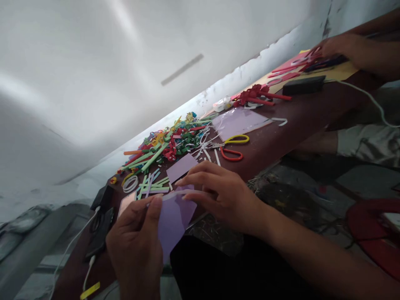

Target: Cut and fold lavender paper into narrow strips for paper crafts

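Note:
A purple sheet of paper (170,229) hangs below my hands, with a narrow pale strip (175,194) along its upper edge. The thumb and fingers of my left hand (139,237) pinch its upper left corner. Further right, my right hand (226,198) has the same edge between thumb and fingers. Whether the pale strip is tape or a folded edge I cannot tell. Just beyond my fingers lies a smaller purple paper piece (182,167). Scissors with one yellow and one red handle (231,154) rest on the table past my right hand.
Colourful paper decorations (168,141) are heaped along the wall. Nearer are cut strips (153,185), a tape roll (130,183) and a cabled phone (101,233). A wrapped purple pack (239,121) and a black box (303,85) lie rightward. Another person's hand (339,46) handles red pieces.

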Available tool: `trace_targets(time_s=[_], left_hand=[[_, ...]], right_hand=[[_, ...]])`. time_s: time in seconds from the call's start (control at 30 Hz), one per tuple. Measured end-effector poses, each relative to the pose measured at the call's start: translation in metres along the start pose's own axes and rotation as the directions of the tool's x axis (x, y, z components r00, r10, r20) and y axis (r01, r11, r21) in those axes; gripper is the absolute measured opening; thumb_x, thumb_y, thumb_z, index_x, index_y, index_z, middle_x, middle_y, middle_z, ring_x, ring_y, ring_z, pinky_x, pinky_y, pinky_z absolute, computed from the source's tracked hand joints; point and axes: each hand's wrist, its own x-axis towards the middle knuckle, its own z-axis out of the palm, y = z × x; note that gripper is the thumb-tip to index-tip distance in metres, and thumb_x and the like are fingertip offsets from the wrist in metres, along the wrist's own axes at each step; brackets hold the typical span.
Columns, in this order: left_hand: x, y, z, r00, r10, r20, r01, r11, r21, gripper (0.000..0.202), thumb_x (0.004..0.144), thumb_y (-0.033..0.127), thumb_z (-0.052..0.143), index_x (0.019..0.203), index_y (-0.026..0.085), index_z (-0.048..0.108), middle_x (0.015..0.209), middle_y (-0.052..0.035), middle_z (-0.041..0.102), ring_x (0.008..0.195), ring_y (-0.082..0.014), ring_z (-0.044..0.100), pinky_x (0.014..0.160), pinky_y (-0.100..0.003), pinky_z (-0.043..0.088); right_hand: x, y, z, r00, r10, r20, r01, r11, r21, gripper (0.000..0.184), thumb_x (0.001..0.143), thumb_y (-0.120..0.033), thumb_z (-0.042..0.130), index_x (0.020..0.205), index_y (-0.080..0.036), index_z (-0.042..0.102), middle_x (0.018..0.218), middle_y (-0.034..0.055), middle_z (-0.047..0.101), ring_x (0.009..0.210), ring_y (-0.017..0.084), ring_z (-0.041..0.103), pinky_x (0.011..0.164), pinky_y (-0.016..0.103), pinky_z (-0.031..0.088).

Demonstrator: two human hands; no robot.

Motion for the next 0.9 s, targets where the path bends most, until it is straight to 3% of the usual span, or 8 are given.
trace_targets(time_s=[0.13, 0.23, 0.4, 0.5, 0.57, 0.67, 0.8, 0.9], left_hand=[[0.022, -0.005, 0.006, 0.984, 0.083, 0.158, -0.085, 0.996, 0.009, 0.025, 0.073, 0.044, 0.081, 0.080, 0.022, 0.071, 0.065, 0.0041, 0.070, 0.052, -0.0110, 0.059, 0.045, -0.019, 0.042], [0.036, -0.011, 0.014, 0.946, 0.249, 0.207, -0.250, 0.968, -0.026, 0.013, 0.080, 0.033, 0.077, 0.087, 0.025, 0.069, 0.077, 0.0049, 0.072, 0.067, -0.0111, 0.066, 0.059, -0.019, 0.050], [0.052, -0.055, 0.015, 0.918, 0.320, 0.236, -0.378, 0.886, 0.268, 0.007, 0.090, 0.028, 0.061, 0.090, 0.025, 0.068, 0.084, 0.0036, 0.072, 0.074, -0.0136, 0.067, 0.064, -0.024, 0.049], [0.054, -0.096, 0.012, 0.890, 0.284, 0.358, -0.418, 0.822, 0.387, 0.020, 0.094, 0.022, 0.048, 0.093, 0.023, 0.069, 0.087, -0.0001, 0.072, 0.081, -0.0186, 0.068, 0.072, -0.033, 0.050], [0.055, -0.118, 0.009, 0.858, 0.268, 0.439, -0.467, 0.762, 0.449, 0.025, 0.095, 0.017, 0.044, 0.096, 0.021, 0.069, 0.086, -0.0016, 0.071, 0.081, -0.0222, 0.067, 0.076, -0.040, 0.048], [0.057, -0.139, 0.003, 0.803, 0.290, 0.520, -0.557, 0.675, 0.484, 0.027, 0.094, 0.013, 0.043, 0.097, 0.019, 0.068, 0.080, -0.0021, 0.069, 0.072, -0.0242, 0.062, 0.071, -0.043, 0.043], [0.056, -0.158, -0.004, 0.735, 0.352, 0.580, -0.637, 0.651, 0.412, 0.029, 0.089, 0.010, 0.045, 0.105, 0.020, 0.067, 0.079, -0.0017, 0.064, 0.067, -0.0219, 0.055, 0.069, -0.040, 0.038], [0.048, -0.167, -0.001, 0.782, 0.337, 0.524, -0.590, 0.670, 0.450, 0.035, 0.084, 0.007, 0.046, 0.105, 0.025, 0.068, 0.079, -0.0017, 0.065, 0.069, -0.0221, 0.054, 0.072, -0.040, 0.036]], right_hand=[[0.024, 0.007, -0.026, 0.987, 0.097, 0.129, -0.076, 0.985, -0.158, 0.023, 0.089, -0.006, 0.077, 0.108, -0.020, 0.074, 0.102, 0.0009, 0.068, 0.087, 0.014, 0.067, 0.079, 0.023, 0.052], [0.063, 0.011, -0.033, 0.936, 0.039, 0.349, 0.115, 0.905, -0.410, 0.017, 0.092, -0.008, 0.075, 0.104, -0.021, 0.074, 0.097, -0.0004, 0.070, 0.089, 0.016, 0.067, 0.079, 0.026, 0.048], [0.121, 0.042, 0.018, 0.675, 0.042, 0.737, 0.578, 0.592, -0.562, 0.019, 0.100, -0.013, 0.061, 0.109, -0.027, 0.071, 0.113, -0.0009, 0.068, 0.088, 0.019, 0.066, 0.056, 0.031, 0.032], [0.124, 0.077, 0.059, 0.519, 0.147, 0.842, 0.618, 0.616, -0.488, 0.011, 0.100, -0.022, 0.066, 0.106, -0.028, 0.073, 0.109, -0.0020, 0.068, 0.078, 0.016, 0.064, 0.051, 0.032, 0.021], [0.116, 0.101, 0.078, 0.454, 0.216, 0.865, 0.566, 0.679, -0.466, 0.008, 0.099, -0.029, 0.069, 0.104, -0.030, 0.075, 0.105, -0.0025, 0.069, 0.076, 0.016, 0.063, 0.052, 0.030, 0.021], [0.102, 0.130, 0.091, 0.439, 0.205, 0.875, 0.513, 0.742, -0.431, 0.009, 0.096, -0.033, 0.073, 0.092, -0.025, 0.076, 0.091, -0.0008, 0.069, 0.076, 0.017, 0.059, 0.059, 0.031, 0.027], [0.093, 0.148, 0.096, 0.443, 0.087, 0.892, 0.546, 0.764, -0.345, 0.020, 0.094, -0.032, 0.074, 0.079, -0.019, 0.068, 0.081, 0.0013, 0.064, 0.076, 0.021, 0.052, 0.069, 0.037, 0.029], [0.091, 0.151, 0.100, 0.454, 0.073, 0.888, 0.547, 0.765, -0.342, 0.020, 0.094, -0.029, 0.075, 0.079, -0.019, 0.066, 0.081, 0.0012, 0.063, 0.077, 0.023, 0.049, 0.071, 0.040, 0.030]])
